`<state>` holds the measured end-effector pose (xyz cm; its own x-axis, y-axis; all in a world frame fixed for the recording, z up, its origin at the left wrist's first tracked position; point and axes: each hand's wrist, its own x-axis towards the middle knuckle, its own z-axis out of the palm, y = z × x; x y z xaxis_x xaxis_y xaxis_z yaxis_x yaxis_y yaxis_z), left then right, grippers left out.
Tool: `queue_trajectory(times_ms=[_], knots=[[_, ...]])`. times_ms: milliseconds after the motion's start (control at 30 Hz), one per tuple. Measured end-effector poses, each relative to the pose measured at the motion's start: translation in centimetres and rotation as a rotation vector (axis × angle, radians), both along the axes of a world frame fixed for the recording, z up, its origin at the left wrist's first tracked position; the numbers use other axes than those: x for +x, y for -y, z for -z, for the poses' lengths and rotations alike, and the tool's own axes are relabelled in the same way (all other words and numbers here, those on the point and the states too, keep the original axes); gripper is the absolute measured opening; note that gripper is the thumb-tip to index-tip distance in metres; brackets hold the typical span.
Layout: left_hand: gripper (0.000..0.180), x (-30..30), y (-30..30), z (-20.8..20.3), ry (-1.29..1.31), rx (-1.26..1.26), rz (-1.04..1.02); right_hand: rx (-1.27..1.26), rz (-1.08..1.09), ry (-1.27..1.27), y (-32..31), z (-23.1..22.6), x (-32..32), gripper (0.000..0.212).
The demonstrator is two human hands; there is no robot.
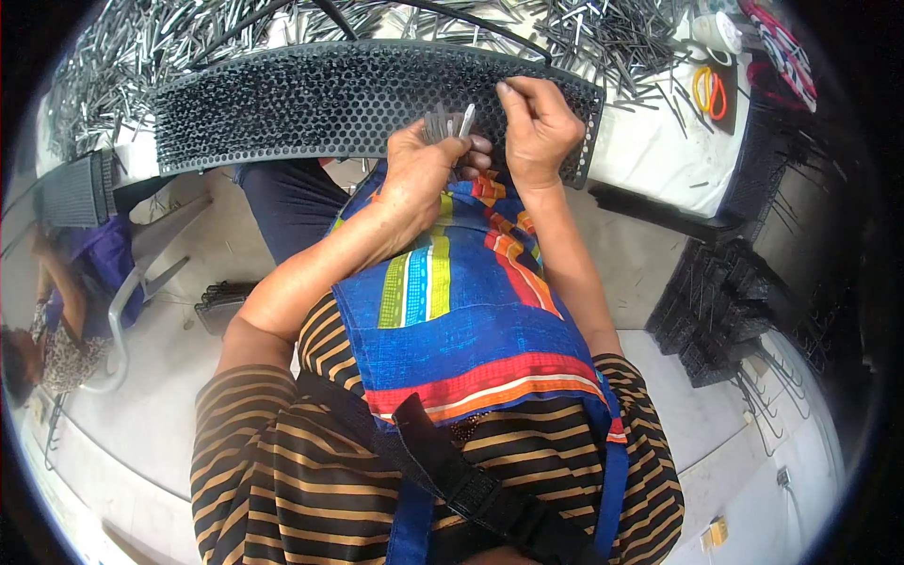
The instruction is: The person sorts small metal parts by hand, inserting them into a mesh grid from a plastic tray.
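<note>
A long black plate full of round holes (pixel 330 132) lies across in front of me, and many holes toward its left and far side have dark pieces in them. My left hand (pixel 424 169) is closed around a small bundle of thin grey strips (pixel 468 120), their ends sticking up between thumb and fingers at the plate's near edge. Over the right part of the plate, my right hand (pixel 541 132) is closed in a pinch, thumb against forefinger. Whatever may be between those fingertips is too small to make out.
Heaps of loose thin strips (pixel 603 38) cover the white tabletop (pixel 650 160) beyond the plate. Orange-handled scissors (pixel 708 92) and a white spool (pixel 718 33) lie at right. Black racks (pixel 720 311) stand on the floor at right. Another person (pixel 66 320) sits at left.
</note>
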<state>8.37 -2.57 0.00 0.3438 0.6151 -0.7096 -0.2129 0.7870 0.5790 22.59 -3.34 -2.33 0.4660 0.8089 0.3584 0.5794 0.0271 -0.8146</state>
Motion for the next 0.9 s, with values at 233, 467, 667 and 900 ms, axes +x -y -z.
queue_trajectory(times_ms=[233, 467, 667, 900], knots=[[0.016, -0.1, -0.4, -0.1, 0.044, -0.06, -0.065, -0.056, -0.178, 0.438, -0.1, -0.8, -0.3, 0.012], [0.013, 0.0, -0.2, 0.0, 0.063, -0.027, -0.018, -0.316, -0.268, -0.386, 2.6, -1.0, -0.3, 0.014], [0.014, 0.3, -0.3, 0.1, 0.063, -0.093, -0.087, -0.107, 0.059, -0.801, 2.0, -0.8, 0.5, 0.007], [0.015, 0.5, -0.1, 0.4, 0.033, -0.077, -0.022, -0.06, -0.04, 0.168, 0.3, 0.2, 0.5, 0.01]])
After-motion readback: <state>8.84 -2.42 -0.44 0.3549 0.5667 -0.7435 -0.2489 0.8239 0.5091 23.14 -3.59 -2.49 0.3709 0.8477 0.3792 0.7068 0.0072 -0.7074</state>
